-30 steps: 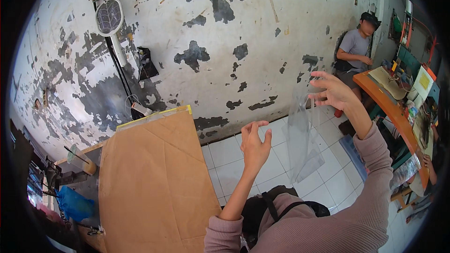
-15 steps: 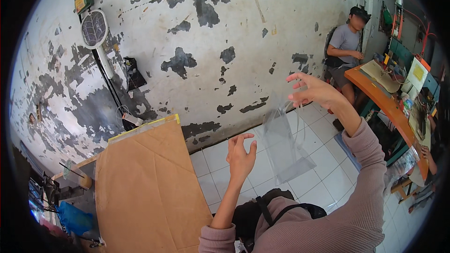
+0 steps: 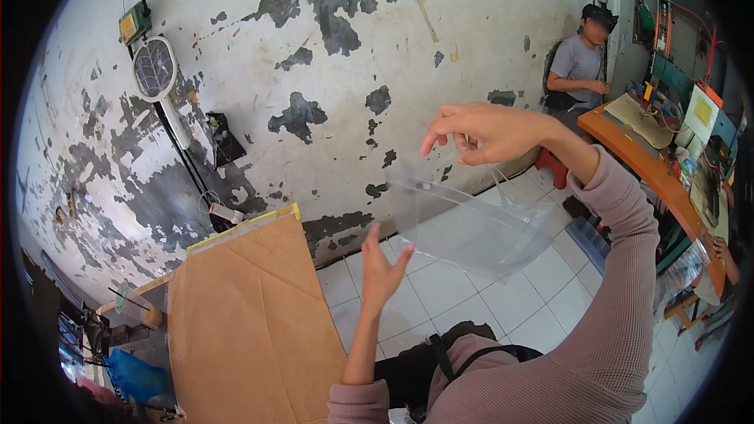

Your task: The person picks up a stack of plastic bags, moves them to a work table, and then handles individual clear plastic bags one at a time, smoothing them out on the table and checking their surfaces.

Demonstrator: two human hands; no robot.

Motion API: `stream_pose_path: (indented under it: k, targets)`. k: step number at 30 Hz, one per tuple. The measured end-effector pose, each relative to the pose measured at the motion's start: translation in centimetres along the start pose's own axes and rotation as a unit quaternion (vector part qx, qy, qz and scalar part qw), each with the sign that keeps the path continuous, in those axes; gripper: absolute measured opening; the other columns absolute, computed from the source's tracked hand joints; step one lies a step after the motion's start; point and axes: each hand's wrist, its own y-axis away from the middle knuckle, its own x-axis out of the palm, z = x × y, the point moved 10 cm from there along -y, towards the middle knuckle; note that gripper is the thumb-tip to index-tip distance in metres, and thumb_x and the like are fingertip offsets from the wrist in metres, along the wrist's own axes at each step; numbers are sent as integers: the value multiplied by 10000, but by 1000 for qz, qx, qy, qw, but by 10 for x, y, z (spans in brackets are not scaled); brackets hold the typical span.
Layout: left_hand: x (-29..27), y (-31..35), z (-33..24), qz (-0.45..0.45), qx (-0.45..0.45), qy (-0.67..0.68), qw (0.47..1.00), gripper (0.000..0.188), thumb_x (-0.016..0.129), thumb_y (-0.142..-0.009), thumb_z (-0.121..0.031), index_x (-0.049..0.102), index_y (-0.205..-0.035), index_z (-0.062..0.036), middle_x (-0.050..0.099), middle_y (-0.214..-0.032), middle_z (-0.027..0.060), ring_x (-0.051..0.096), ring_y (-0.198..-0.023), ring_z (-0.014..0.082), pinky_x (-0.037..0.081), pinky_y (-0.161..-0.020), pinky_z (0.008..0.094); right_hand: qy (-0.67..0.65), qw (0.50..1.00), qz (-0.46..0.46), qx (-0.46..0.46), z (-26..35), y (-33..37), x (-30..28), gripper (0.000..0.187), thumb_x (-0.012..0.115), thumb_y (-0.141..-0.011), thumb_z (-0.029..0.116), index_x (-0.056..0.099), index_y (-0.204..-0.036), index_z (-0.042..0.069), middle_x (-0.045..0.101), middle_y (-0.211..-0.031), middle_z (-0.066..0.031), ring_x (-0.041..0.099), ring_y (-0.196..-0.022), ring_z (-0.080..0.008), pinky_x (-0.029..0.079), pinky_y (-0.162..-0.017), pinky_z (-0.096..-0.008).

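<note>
A clear plastic bag (image 3: 479, 228) with thin see-through straps hangs tilted in front of me, above the tiled floor. My right hand (image 3: 491, 133) is over it with bent fingers, closed on the bag's strap as far as the see-through plastic lets me tell. At the bag's left edge, my left hand (image 3: 382, 271) is raised with thumb and fingers apart. Its thumb tip is close to the plastic; whether it touches I cannot tell.
A table covered with brown paper (image 3: 251, 322) stands at my left, by a peeling wall (image 3: 440, 39). To the right, a person (image 3: 577, 67) sits behind an orange-edged workbench (image 3: 628, 149) loaded with tools. A blue bag (image 3: 133, 373) lies at the far left.
My right hand has moved left, and the bag has swung from hanging upright to lying more sideways, nearer my left hand. My left hand has shifted slightly left and its fingers have spread.
</note>
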Motion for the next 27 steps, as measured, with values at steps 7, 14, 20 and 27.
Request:
stream_pose_path:
  k: [7, 14, 20, 27]
  targets:
    - [-36, -63, -78, 138, 42, 267, 953, 455, 613, -774, -185, 441, -1153, 0, 543, -1066, 180, 541, -921, 210, 403, -808, 316, 33, 994, -60, -82, 61, 14, -57, 347, 526, -693, 10, 535, -1038, 53, 451, -906, -57, 472, -670, -131, 422, -619, -251]
    - [-66, -73, -118, 21, 54, 305, 951, 126, 591, -785, -134, 573, -825, -15, 632, -752, 98, 589, -656, 129, 395, -571, 214, 50, 955, -293, -23, 32, 88, -95, 662, 661, -704, 307, 373, -1239, 44, 445, -1182, -107, 510, -938, -153, 360, -884, -302]
    - [-64, -60, -99, 39, 34, 321, 946, 167, 632, -753, -116, 585, -835, 22, 626, -735, 106, 583, -640, 125, 434, -593, 220, -87, 946, -208, 235, -16, 143, -20, 289, 629, -745, 195, 571, -942, -9, 604, -801, -72, 573, -748, -130, 442, -684, -229]
    - [-27, -55, -101, 85, 1, 356, 931, 186, 660, -731, -111, 575, -814, 31, 611, -688, 77, 554, -621, 89, 438, -596, 207, -45, 901, -305, 305, 13, 175, -22, 95, 570, -767, 55, 596, -798, -31, 586, -727, -56, 544, -678, -103, 431, -652, -219]
